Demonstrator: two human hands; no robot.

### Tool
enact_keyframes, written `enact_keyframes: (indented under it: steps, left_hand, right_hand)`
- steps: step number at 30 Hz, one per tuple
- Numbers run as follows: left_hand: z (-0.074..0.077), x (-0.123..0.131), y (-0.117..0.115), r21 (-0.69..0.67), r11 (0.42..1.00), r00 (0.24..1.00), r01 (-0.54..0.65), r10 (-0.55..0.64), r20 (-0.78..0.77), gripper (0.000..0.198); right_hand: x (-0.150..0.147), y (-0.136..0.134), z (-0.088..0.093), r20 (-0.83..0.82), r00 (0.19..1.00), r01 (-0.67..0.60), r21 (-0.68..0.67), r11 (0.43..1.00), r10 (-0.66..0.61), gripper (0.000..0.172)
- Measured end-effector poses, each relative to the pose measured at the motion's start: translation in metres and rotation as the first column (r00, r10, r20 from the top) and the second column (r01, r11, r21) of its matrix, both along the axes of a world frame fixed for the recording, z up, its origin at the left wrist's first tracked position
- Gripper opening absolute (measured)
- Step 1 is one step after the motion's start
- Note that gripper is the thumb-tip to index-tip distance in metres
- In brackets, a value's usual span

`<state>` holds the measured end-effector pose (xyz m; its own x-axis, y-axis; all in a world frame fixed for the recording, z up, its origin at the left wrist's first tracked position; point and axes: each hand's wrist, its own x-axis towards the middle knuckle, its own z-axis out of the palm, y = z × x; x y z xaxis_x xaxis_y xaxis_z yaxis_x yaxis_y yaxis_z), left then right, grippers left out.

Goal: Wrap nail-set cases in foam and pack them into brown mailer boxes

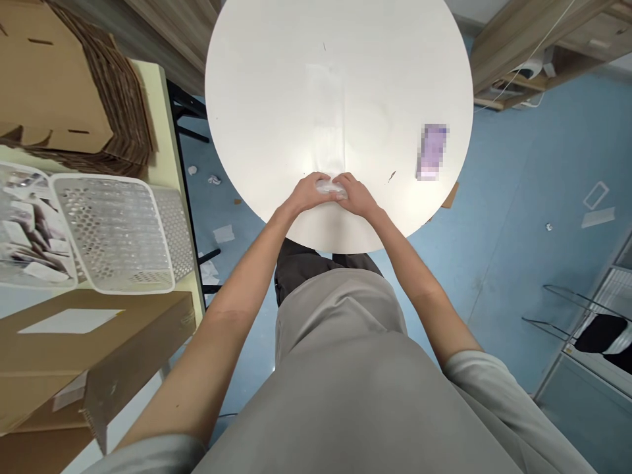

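A long strip of clear plastic [329,141] lies flat on the white round table [261,79], running away from me. At its near end both hands grip a bunched, see-through piece [330,187], and whether it is a bag or loose film I cannot make out. My left hand [309,192] curls around its left side, thumb towards the middle. Opposite it, my right hand [355,195] closes on the right side, and the fingertips of both nearly meet.
A blurred purple phone-shaped object [433,151] lies on the table's right. On the left side table stand flattened cardboard boxes [54,85], a white perforated basket [113,283] of clear plastic pieces, another basket [37,283], and a cardboard box [59,355]. Paper scraps [224,234] litter the blue floor.
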<state>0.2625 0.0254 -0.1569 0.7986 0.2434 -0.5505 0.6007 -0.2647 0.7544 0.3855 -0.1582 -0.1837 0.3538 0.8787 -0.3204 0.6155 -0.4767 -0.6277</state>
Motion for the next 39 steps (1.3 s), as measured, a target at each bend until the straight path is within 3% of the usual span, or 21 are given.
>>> enact_keyframes:
  steps: [5, 9, 11, 15, 19, 21, 23, 25, 27, 29, 31, 35, 39]
  left_hand:
    - [-0.009, 0.002, 0.006, -0.02, 1.0, 1.0, -0.008, 0.009, 0.029, 0.064]
    - [-0.021, 0.001, -0.001, 0.183, 0.972, 0.988, -0.149, 0.153, -0.007, 0.024]
    - [-0.026, -0.003, -0.005, 0.26, 0.943, 0.974, -0.206, 0.222, -0.034, 0.021]
    - [-0.033, -0.009, -0.005, 0.259, 0.929, 0.956, -0.263, 0.287, -0.059, 0.021]
    - [-0.036, -0.006, -0.001, 0.265, 0.919, 0.942, -0.292, 0.324, -0.086, 0.017]
    - [-0.033, -0.002, -0.001, 0.292, 0.908, 0.937, -0.301, 0.339, -0.089, 0.019]
    - [-0.028, 0.004, -0.002, 0.361, 0.88, 0.94, -0.31, 0.341, -0.025, 0.041]
    - [-0.024, 0.01, -0.003, 0.397, 0.877, 0.962, -0.271, 0.256, 0.091, 0.068]
    - [-0.022, 0.017, -0.001, 0.369, 0.92, 0.982, -0.129, 0.068, 0.176, 0.087]
    - [-0.024, 0.023, 0.004, 0.329, 0.943, 0.975, 0.056, -0.122, 0.184, 0.095]
    - [-0.027, 0.026, 0.011, 0.323, 0.929, 0.961, 0.179, -0.236, 0.146, 0.099]
    - [-0.034, 0.018, 0.019, 0.354, 0.895, 0.939, 0.272, -0.327, 0.105, 0.102]
    - [-0.033, -0.003, 0.012, 0.39, 0.862, 0.914, 0.324, -0.392, 0.107, 0.094]
  right_hand:
    - [0.008, 0.006, -0.013, -0.006, 0.989, 0.15, 0.049, 0.987, -0.15, 0.073]
    - [0.02, 0.014, -0.034, -0.014, 0.965, 0.264, 0.02, 0.964, -0.263, 0.079]
    - [0.024, 0.019, -0.046, -0.003, 0.962, 0.272, 0.021, 0.962, -0.272, 0.078]
    - [0.028, 0.032, -0.061, 0.042, 0.957, 0.284, 0.043, 0.958, -0.285, 0.069]
    - [0.022, 0.049, -0.054, 0.168, 0.93, 0.339, -0.048, 0.939, -0.327, 0.067]
    - [0.018, 0.055, -0.045, 0.217, 0.937, 0.287, -0.031, 0.958, -0.273, 0.064]
    - [0.017, 0.058, -0.036, 0.211, 0.963, 0.175, -0.009, 0.985, -0.169, 0.058]
    - [0.018, 0.058, -0.03, 0.166, 0.984, 0.078, -0.03, 0.997, -0.072, 0.056]
    - [0.021, 0.055, -0.026, 0.129, 0.991, 0.034, -0.06, 0.998, -0.026, 0.057]
    - [0.025, 0.051, -0.024, 0.115, 0.993, 0.018, -0.059, 0.998, -0.011, 0.06]
    - [0.027, 0.045, -0.023, 0.114, 0.993, -0.007, -0.041, 0.999, 0.012, 0.064]
    - [0.025, 0.033, -0.02, 0.118, 0.991, -0.066, -0.031, 0.997, 0.069, 0.079]
    - [0.007, 0.017, -0.013, 0.121, 0.989, -0.075, -0.061, 0.995, 0.082, 0.075]
